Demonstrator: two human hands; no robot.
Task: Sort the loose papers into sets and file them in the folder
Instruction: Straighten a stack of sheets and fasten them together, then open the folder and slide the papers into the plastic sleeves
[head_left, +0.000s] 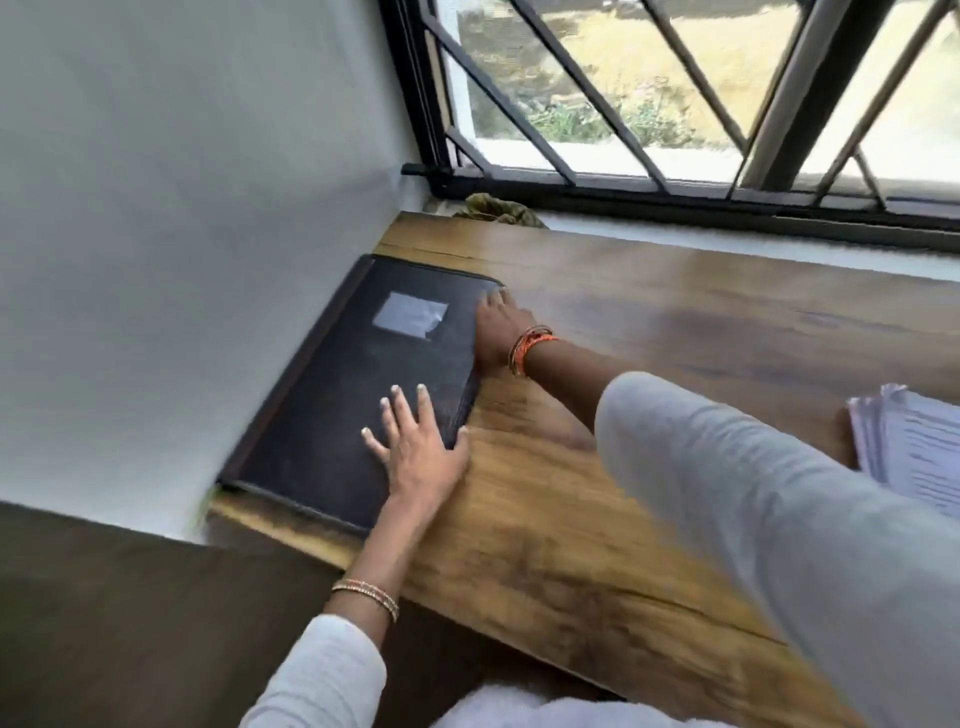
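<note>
The closed black folder (358, 395) lies left of centre on the wooden table (649, 322). The left hand (415, 447) rests flat on its cover, fingers spread; the right hand (501, 327) touches its far right edge — grip too blurred to tell. The loose papers (909, 441) sit at right edge — well apart.

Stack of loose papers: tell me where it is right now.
In the head view, the stack of loose papers lies at the right edge on the wooden table, beyond the right sleeve, far from the black folder.
</note>
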